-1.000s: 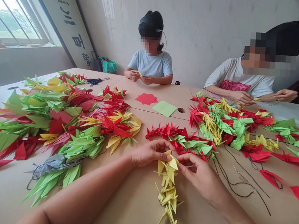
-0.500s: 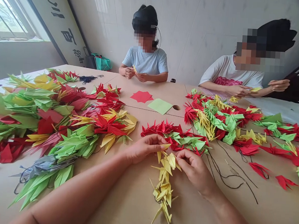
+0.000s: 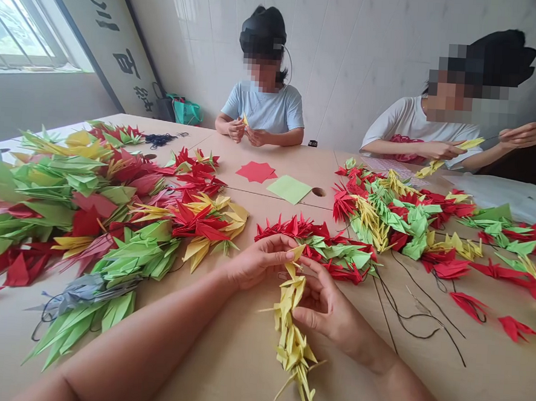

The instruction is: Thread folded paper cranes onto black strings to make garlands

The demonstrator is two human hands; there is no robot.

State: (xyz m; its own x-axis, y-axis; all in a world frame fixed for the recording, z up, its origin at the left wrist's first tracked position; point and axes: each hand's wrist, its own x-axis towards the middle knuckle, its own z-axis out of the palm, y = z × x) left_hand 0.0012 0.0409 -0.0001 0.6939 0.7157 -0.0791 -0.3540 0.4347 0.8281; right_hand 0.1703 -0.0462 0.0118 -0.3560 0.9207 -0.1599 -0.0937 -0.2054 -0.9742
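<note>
My left hand (image 3: 260, 262) pinches a yellow folded paper crane (image 3: 296, 252) between thumb and fingertips. Below it a string of yellow paper cranes (image 3: 293, 329) runs down toward the table's near edge. My right hand (image 3: 327, 304) curves loosely around the upper right side of that string. Its index finger reaches up near the top crane, its thumb touches the string lower down, and the other fingers are partly hidden behind the yellow paper. Just beyond both hands lies a red and green paper crane string (image 3: 332, 253).
Piled crane strings (image 3: 90, 202) cover the left, and more strings (image 3: 398, 214) lie right with black cords (image 3: 406, 312). Red paper (image 3: 254, 171) and green paper (image 3: 289, 189) lie mid-table. Opposite, one person (image 3: 262, 109) folds yellow paper; another (image 3: 413, 127) holds yellow paper pieces and a thread.
My right hand has shifted left from pinching the upper yellow cranes to curving around the string. The co-worker at right has raised a hand outward, lifting yellow pieces.
</note>
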